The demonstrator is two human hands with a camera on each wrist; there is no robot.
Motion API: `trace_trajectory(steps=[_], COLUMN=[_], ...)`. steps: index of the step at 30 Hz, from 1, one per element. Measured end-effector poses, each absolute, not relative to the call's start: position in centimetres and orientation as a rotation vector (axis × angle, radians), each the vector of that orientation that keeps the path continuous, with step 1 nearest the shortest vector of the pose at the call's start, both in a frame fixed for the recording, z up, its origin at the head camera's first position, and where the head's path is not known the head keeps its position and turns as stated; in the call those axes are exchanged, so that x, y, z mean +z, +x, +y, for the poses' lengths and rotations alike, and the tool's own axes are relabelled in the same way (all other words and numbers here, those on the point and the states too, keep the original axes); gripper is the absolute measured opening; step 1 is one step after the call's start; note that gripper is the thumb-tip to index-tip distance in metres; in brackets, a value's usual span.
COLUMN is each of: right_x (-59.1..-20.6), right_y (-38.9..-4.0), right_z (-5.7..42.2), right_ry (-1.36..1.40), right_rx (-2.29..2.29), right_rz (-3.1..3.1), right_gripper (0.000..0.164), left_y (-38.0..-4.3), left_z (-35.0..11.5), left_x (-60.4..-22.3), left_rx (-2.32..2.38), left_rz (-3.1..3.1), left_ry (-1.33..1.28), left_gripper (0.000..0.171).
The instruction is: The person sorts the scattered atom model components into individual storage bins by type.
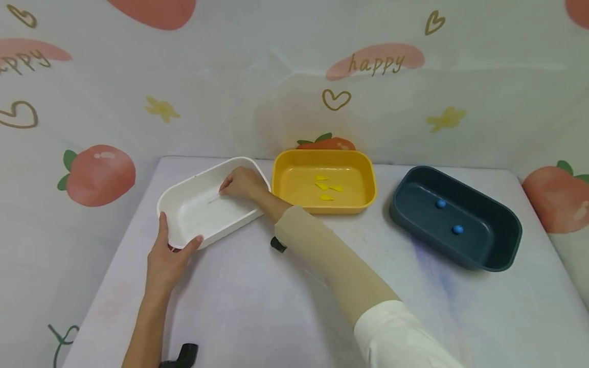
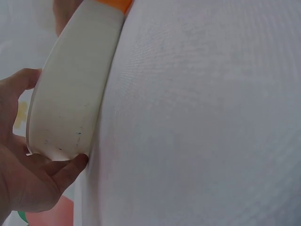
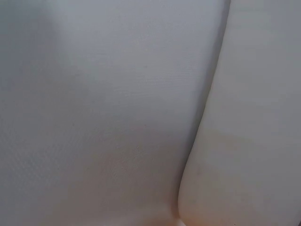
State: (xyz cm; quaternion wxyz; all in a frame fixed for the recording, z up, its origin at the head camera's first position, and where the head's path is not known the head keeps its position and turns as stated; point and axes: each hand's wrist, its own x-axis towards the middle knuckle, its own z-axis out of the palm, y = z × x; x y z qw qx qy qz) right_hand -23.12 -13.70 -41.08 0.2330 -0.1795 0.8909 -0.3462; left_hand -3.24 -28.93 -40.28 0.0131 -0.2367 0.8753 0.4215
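A white tray (image 1: 202, 232) stands at the back left of the table, set at a slant. My left hand (image 1: 167, 260) grips its near left corner, fingers and thumb spread around the end wall; the left wrist view shows that hand (image 2: 33, 174) against the tray's outer side (image 2: 70, 103). Inside the tray, my right hand (image 1: 244, 183) pinches at a thin whitish piece (image 1: 213, 198), too faint to identify. In the right wrist view only the tray's outer wall (image 3: 249, 117) and the table show; the right fingers are hidden there.
Beside the white tray is a yellow tray (image 1: 324, 209) with several small yellow pieces (image 1: 336, 188). Farther right stands a dark blue tray (image 1: 499, 250) holding two blue balls (image 1: 441, 203). A printed cloth backdrop (image 1: 276, 76) rises behind the table (image 1: 257, 306).
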Motion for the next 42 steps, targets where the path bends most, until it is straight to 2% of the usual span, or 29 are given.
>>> trace_trajectory(steps=[15, 24, 42], right_x=[-40.9, -41.0, -37.1], right_y=[-23.0, -23.5, -22.8], right_z=[-13.5, -13.3, -10.1], right_ry=[-0.46, -0.541, -0.623], right_rx=[-0.909, -0.953, -1.388], right_rz=[2.477, 2.459, 2.189], right_gripper=[0.005, 0.012, 0.023], left_y=[-3.4, -3.5, -3.5], left_z=[-28.7, -28.8, -28.7], left_x=[-40.2, -40.0, -39.7], left_rx=[1.33, 1.329, 1.386], left_rz=[2.712, 2.703, 2.661], left_ry=[-0.723, -0.727, -0.714], left_gripper=[0.105, 0.107, 0.108])
